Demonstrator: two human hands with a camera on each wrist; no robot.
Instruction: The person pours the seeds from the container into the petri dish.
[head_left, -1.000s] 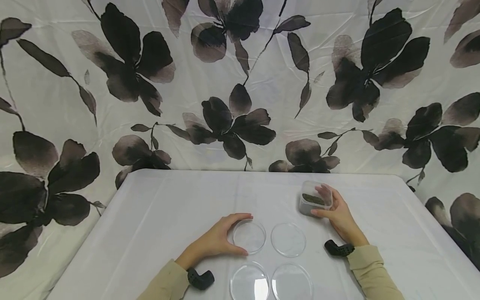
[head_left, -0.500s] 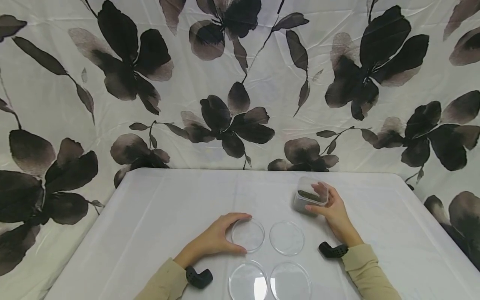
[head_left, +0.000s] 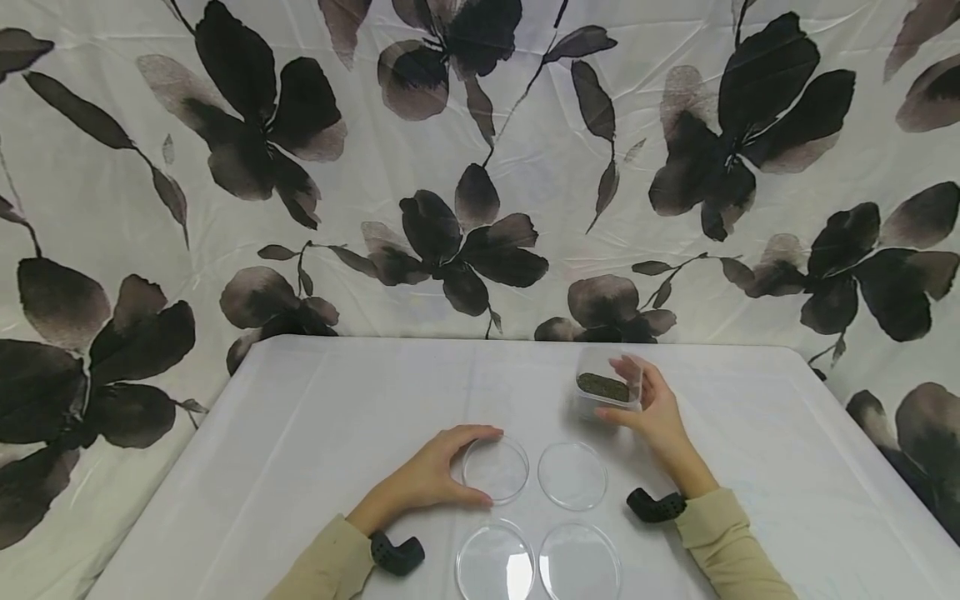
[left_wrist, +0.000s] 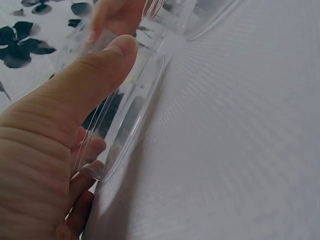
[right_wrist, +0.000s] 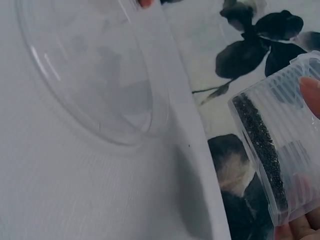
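My left hand (head_left: 426, 479) holds a clear round petri dish (head_left: 496, 472) by its sides, thumb at the near rim and fingers round the far side. In the left wrist view the thumb overlaps the wall of this dish (left_wrist: 131, 112). My right hand (head_left: 660, 421) grips a clear plastic tub (head_left: 597, 408) over the table, behind the right-hand dish. Dark green-brown granules (head_left: 603, 387) lie in the tub. The right wrist view shows the ribbed tub (right_wrist: 295, 145) with a thin layer of these granules (right_wrist: 263, 150) along its bottom.
Beside the held dish lies another petri dish (head_left: 573, 477). Two more dishes, one at left (head_left: 487, 567) and one at right (head_left: 579, 567), lie nearer the front. They rest on a white-covered table (head_left: 337, 417), with a floral curtain (head_left: 570, 192) behind its far edge.
My right hand has moved left with the tub, toward the space behind the right-hand dish. My left hand stays at the same dish.
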